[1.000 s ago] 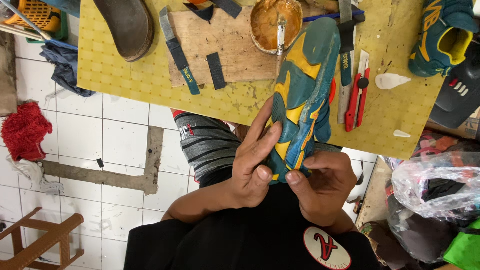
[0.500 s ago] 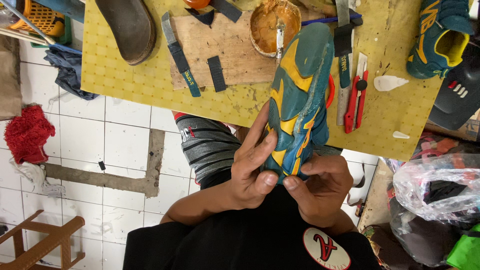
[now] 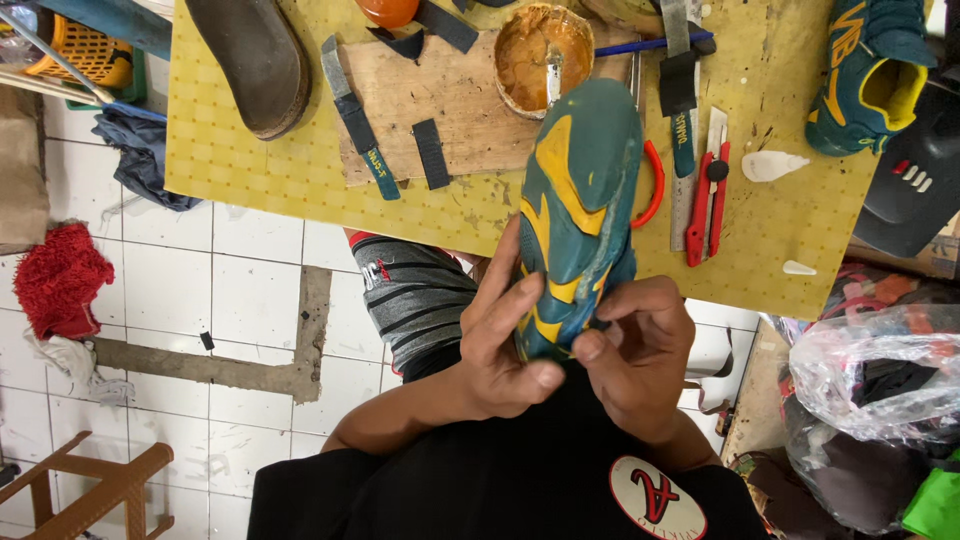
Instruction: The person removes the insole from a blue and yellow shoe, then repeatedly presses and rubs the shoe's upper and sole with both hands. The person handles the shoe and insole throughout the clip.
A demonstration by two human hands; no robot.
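Observation:
A teal shoe with a yellow-patterned sole (image 3: 580, 210) is held sole up, its toe pointing away over the yellow table (image 3: 250, 160). My left hand (image 3: 500, 345) grips the heel end from the left, fingers along the sole's edge and thumb tucked below. On the right side of the heel, my right hand (image 3: 640, 350) pinches with its thumb and fingers curled. The shoe's upper is hidden underneath.
On the table lie a wooden board (image 3: 440, 90), a bowl of brown glue with a brush (image 3: 540, 55), a red utility knife (image 3: 705, 195), black strips, a brown sole (image 3: 255, 60) and a matching teal shoe (image 3: 865, 75). A plastic bag (image 3: 880, 375) sits right, a wooden stool (image 3: 90, 490) lower left.
The shoe has turned a little, its toe swinging left and nearer the glue bowl. Both hands have shifted their fingers around the heel.

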